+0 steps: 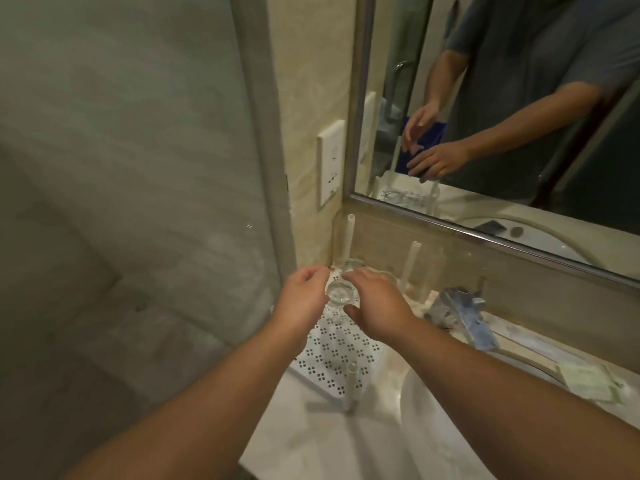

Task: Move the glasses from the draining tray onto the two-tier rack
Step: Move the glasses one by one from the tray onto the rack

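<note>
Wearing nothing on both forearms, bare from elbow to wrist; no rings, watch or gloves showing on hands. Wearing a grey short-sleeved shirt (540,81), showing in the mirror (363,98).

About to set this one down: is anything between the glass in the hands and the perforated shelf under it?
Nothing visible. The glass sits between the left hand and right hand, over the rack's perforated shelf. Another glass stands behind it.
</note>
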